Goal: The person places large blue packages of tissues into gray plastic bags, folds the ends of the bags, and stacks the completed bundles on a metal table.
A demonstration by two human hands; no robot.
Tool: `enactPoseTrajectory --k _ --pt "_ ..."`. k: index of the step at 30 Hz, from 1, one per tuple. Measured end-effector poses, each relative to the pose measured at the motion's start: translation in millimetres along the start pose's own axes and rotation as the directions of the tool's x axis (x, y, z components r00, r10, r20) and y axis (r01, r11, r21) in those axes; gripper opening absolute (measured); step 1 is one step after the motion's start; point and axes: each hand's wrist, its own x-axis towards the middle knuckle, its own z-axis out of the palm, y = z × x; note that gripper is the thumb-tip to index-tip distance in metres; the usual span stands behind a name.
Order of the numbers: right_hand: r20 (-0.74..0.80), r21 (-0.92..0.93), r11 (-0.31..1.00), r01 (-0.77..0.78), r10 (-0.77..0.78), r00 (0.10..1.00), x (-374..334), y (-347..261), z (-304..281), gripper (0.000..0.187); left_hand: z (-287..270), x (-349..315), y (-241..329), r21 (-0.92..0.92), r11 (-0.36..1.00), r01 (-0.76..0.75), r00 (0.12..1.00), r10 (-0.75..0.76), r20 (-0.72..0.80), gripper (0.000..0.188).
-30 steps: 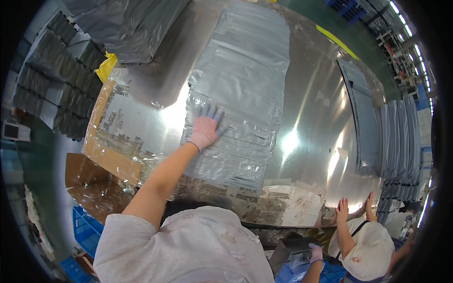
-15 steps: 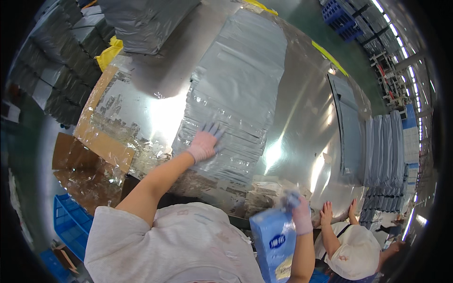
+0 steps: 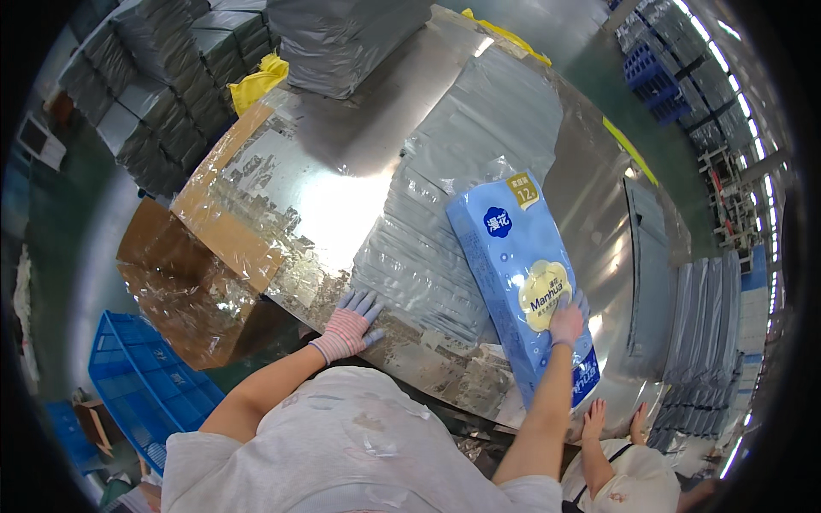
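Observation:
A long blue plastic-wrapped pack (image 3: 500,272) with a pale yellow emblem lies slantwise over the right part of a spread of overlapping grey plastic bags (image 3: 479,128). On the pack's upper face, towards its right edge, rests my right hand (image 3: 567,323) in a thin glove, fingers stretched out. My left hand (image 3: 344,332), in a pink-striped glove with grey fingertips, lies spread at the near edge of the metal table (image 3: 342,154), beside the lower left corner of the bags. It holds nothing.
A tall grey wrapped stack (image 3: 342,43) stands at the table's far left. Left of me are an open cardboard box (image 3: 171,274) and a blue crate (image 3: 141,376). A co-worker's hands (image 3: 594,419) touch the table edge at right, near folded grey bags (image 3: 650,265).
My right hand has brought the blue pack up from beside my body onto the grey bags. My left hand has slid back off the bags to the table's near edge.

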Motion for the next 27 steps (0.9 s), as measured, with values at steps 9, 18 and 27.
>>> enactPoseTrajectory --k 9,18,27 --pt "0.148 -0.225 0.973 -0.060 0.095 0.985 -69.0 -40.7 -55.0 0.070 -40.4 38.5 41.7 -0.406 0.910 -0.090 0.973 0.167 0.160 0.074" --pt "0.266 -0.242 0.965 -0.096 0.161 0.950 -168.9 -93.7 -29.2 0.070 -77.1 83.3 37.8 -0.398 0.915 -0.060 0.952 0.172 0.253 0.092" --pt "0.351 0.021 0.995 -0.101 0.087 0.932 -260.6 -166.0 -40.5 0.064 -31.2 67.1 -19.2 -0.741 0.670 0.047 0.991 -0.122 -0.047 0.081"
